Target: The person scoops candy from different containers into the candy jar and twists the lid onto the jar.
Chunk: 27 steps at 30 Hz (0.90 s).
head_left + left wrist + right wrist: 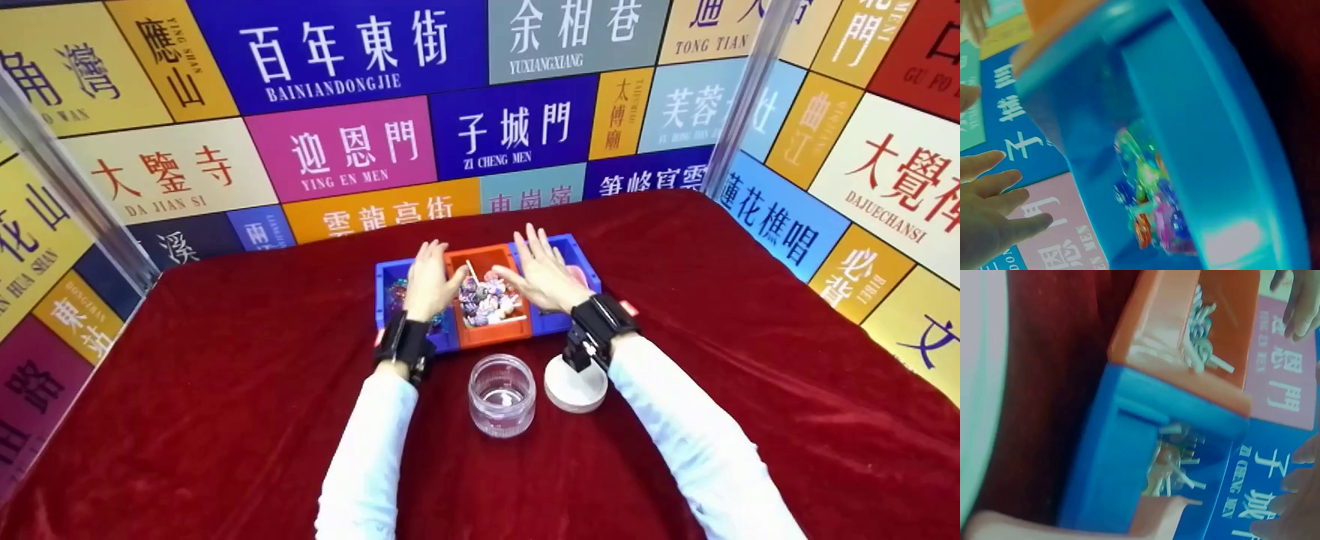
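My left hand (427, 289) hovers with fingers extended over the left blue bin (384, 300); in the left wrist view shiny coloured pieces (1157, 208) lie inside it. My right hand (546, 279), fingers spread, is over the right blue bin (589, 251). In the right wrist view, that bin contains small things with white sticks (1176, 467), like lollipops. Between the hands, the orange bin (491, 334) has a pile of wrapped lollipops (487, 300), one stick poking up. Neither hand holds anything.
A clear, lidless jar (501, 427) stands in front of the bins. Right beside it lies a round white lid (576, 390), close under the right wrist strap. A dark red cloth (247, 390) covers the table, with lettered panels (337, 150) behind.
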Tool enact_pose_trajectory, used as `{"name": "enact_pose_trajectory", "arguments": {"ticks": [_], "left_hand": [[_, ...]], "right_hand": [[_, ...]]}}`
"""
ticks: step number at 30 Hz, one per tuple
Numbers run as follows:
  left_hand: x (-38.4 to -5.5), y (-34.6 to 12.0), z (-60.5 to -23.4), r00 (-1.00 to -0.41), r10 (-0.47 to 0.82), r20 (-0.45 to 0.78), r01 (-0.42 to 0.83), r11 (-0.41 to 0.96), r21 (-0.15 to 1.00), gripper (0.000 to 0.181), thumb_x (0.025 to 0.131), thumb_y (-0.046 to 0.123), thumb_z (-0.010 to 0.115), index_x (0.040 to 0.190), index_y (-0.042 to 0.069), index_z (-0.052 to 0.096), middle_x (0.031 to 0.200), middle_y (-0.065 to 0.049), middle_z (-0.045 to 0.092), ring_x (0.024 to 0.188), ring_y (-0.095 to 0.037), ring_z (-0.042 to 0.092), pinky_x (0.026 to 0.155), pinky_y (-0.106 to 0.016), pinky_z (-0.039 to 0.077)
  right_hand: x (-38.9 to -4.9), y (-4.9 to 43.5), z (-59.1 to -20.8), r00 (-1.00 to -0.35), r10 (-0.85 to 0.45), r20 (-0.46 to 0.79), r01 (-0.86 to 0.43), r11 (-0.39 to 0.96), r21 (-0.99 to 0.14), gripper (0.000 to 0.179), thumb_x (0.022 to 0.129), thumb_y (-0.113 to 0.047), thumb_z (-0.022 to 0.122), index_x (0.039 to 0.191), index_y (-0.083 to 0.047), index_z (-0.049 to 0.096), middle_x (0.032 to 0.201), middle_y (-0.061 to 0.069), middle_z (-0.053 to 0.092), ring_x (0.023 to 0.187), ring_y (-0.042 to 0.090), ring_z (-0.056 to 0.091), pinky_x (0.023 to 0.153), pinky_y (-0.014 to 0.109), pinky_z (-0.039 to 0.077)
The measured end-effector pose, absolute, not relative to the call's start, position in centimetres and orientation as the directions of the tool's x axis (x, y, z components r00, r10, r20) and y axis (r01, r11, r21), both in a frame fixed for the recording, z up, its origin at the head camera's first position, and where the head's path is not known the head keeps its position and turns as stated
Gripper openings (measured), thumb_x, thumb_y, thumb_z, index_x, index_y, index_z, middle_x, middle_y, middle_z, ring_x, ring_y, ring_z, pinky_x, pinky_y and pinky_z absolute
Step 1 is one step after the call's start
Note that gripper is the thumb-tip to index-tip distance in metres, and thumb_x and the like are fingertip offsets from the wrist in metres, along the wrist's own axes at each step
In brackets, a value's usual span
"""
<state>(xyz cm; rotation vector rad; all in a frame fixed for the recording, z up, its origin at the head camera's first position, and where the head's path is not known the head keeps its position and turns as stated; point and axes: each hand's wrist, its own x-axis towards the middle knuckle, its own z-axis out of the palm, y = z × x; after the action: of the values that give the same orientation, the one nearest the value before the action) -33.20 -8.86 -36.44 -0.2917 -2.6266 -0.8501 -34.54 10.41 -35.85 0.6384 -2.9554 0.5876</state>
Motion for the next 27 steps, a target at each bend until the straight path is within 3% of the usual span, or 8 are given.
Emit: {"name": "enact_pose_trajectory", "arguments": {"ticks": [3, 9, 17, 22, 27], "left_hand": [[-32.5, -9.1, -36.5, -0.856, 0.101, 0.507, 0.411, 0.728, 0.549, 0.041, 0.083, 0.015, 0.06, 0.114, -0.01, 0.05, 0.118, -0.026, 0.051, 0.119, -0.037, 0.04, 0.103, -0.042, 0.028], [-30.7, -10.1, -37.0, -0.802, 0.112, 0.586, 0.508, 0.645, 0.571, 0.031, 0.082, 0.01, 0.06, 0.107, -0.009, 0.055, 0.105, -0.023, 0.058, 0.102, -0.035, 0.052, 0.092, -0.042, 0.038], [-28.7, -12.3, -37.7, -0.774, 0.059, 0.631, 0.529, 0.607, 0.593, 0.03, 0.079, 0.008, 0.062, 0.104, -0.008, 0.056, 0.101, -0.021, 0.06, 0.098, -0.034, 0.055, 0.089, -0.04, 0.042], [-27.9, -14.3, -38.4, -0.759, -0.009, 0.651, 0.495, 0.64, 0.587, 0.029, 0.078, 0.005, 0.063, 0.103, -0.008, 0.057, 0.101, -0.023, 0.059, 0.098, -0.035, 0.055, 0.09, -0.04, 0.041], [-27.2, -16.0, -39.4, -0.769, -0.094, 0.633, 0.43, 0.656, 0.62, 0.029, 0.077, 0.005, 0.063, 0.102, -0.008, 0.057, 0.099, -0.024, 0.057, 0.098, -0.036, 0.053, 0.089, -0.043, 0.039]], "right_hand": [[-33.7, 10.6, -36.1, -0.897, -0.416, 0.148, -0.44, 0.825, -0.355, 0.08, 0.09, -0.053, 0.036, 0.141, 0.002, 0.009, 0.146, 0.023, -0.003, 0.134, 0.034, -0.002, 0.108, 0.049, 0.008], [-32.1, 11.8, -37.0, -0.861, -0.465, 0.207, -0.509, 0.781, -0.362, 0.077, 0.088, -0.038, 0.051, 0.137, 0.01, 0.016, 0.142, 0.03, 0.01, 0.131, 0.039, 0.014, 0.107, 0.046, 0.013], [-30.5, 14.3, -38.4, -0.735, -0.491, 0.467, -0.648, 0.712, -0.272, 0.053, 0.081, -0.024, 0.064, 0.12, 0.008, 0.046, 0.117, 0.025, 0.047, 0.112, 0.035, 0.041, 0.097, 0.044, 0.034], [-29.6, 16.1, -38.8, -0.763, -0.404, 0.504, -0.577, 0.777, -0.251, 0.048, 0.08, -0.022, 0.065, 0.116, 0.006, 0.052, 0.114, 0.021, 0.049, 0.1, 0.033, 0.047, 0.082, 0.047, 0.042], [-29.1, 17.7, -39.8, -0.776, -0.312, 0.549, -0.494, 0.841, -0.22, 0.036, 0.078, -0.016, 0.065, 0.103, 0.007, 0.057, 0.096, 0.02, 0.05, 0.087, 0.034, 0.048, 0.068, 0.047, 0.044]]}}
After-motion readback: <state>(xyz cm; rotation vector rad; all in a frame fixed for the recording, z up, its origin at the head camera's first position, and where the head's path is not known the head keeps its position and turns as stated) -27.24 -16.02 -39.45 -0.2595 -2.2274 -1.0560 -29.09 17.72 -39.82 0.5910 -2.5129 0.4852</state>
